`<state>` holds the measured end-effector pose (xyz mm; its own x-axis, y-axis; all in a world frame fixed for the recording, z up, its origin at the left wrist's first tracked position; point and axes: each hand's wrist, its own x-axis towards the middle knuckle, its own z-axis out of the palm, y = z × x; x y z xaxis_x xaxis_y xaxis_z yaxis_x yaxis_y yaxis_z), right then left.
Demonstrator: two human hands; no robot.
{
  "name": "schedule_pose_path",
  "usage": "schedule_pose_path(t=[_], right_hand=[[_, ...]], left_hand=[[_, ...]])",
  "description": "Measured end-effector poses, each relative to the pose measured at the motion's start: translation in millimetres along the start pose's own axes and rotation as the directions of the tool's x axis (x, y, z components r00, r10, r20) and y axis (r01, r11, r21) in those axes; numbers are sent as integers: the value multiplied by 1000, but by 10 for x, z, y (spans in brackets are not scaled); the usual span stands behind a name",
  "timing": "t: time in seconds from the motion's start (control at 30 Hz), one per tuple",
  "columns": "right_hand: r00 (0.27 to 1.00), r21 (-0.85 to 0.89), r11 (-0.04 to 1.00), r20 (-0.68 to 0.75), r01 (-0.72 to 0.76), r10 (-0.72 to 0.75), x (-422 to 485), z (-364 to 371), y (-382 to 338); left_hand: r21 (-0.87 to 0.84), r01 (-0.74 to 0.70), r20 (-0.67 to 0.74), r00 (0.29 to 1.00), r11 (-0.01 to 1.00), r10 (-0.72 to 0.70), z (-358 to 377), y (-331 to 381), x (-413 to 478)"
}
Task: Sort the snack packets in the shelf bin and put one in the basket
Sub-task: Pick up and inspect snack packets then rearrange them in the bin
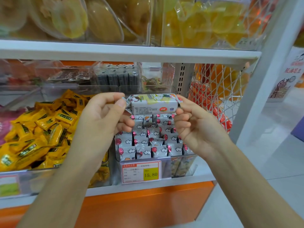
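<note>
"Holding one packet up, then. Where does the job stand?"

"Through the head camera, both hands have a single snack packet [154, 104] lifted just above the shelf bin [181, 163]. The left hand [105, 116] pinches its left crimped end between thumb and forefinger, and the right hand [195, 124] pinches the right end the same way. It hangs level between them, touching nothing else."

"And the sorting?"

"The packets in the bin [148, 140] stand in fairly even rows, so I'd judge that part mostly done. The drop into the basket is not done: one packet is picked, none delivered."

"Where is the basket?"

"Cannot tell. A white net holder [218, 89] hangs at the shelf's right end with orange packs inside, but I can't say whether that is the one meant. No other basket shows."

"Room to move?"

"It is tight upward. The shelf board [131, 53] runs above, and a clear tub [156, 76] sits just behind the packet. To the left lies a heap of yellow packets [41, 132], just beside the left wrist. The bin's clear front wall and the price tag [141, 171] are below, between the forearms. Toward the person and down to the right the floor [271, 162] is open, so pulling back looks the easy way out."
</note>
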<state>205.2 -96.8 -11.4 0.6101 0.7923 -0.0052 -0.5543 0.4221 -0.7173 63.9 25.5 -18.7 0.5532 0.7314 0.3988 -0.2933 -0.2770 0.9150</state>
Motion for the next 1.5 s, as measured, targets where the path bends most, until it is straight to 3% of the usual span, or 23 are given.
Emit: schedule_pose_path(t=[0.13,0.3,0.4,0.53,0.8,1.0,1.17,1.27,1.4,1.5], right_hand=[[995,141,986,-10,-93,95,-7,38,19],[999,-163,986,26,23,-19,-53,31,71],[990,-349,927,88,137,-113,-85,37,86],[963,-467,843,147,267,-224,-104,32,97],[896,-670,606,234,430,-376,-118,55,138],[927,-494,786,161,372,-338,-83,39,158],[900,-607,685,130,404,-416,-91,12,143],[880,-660,608,184,441,-438,-107,11,132],[898,-657,617,253,433,-361,-123,12,97],[895,-699,569,260,433,-361,-137,26,99]], left_hand=[[242,-105,-24,993,965,114,44,23,-43],[316,-150,-96,977,937,189,41,75,-72],[390,-166,-109,968,906,224,26,73,-82],[443,-155,-99,971,883,220,21,61,-94],[380,-98,-124,980,920,156,26,64,-84],[237,-63,-50,996,969,77,85,58,-77],[231,-99,147,987,968,66,92,101,-115],[256,-82,152,987,963,44,101,74,-109],[242,-75,146,988,967,40,83,89,-92],[256,-71,125,991,964,39,73,85,-95]])
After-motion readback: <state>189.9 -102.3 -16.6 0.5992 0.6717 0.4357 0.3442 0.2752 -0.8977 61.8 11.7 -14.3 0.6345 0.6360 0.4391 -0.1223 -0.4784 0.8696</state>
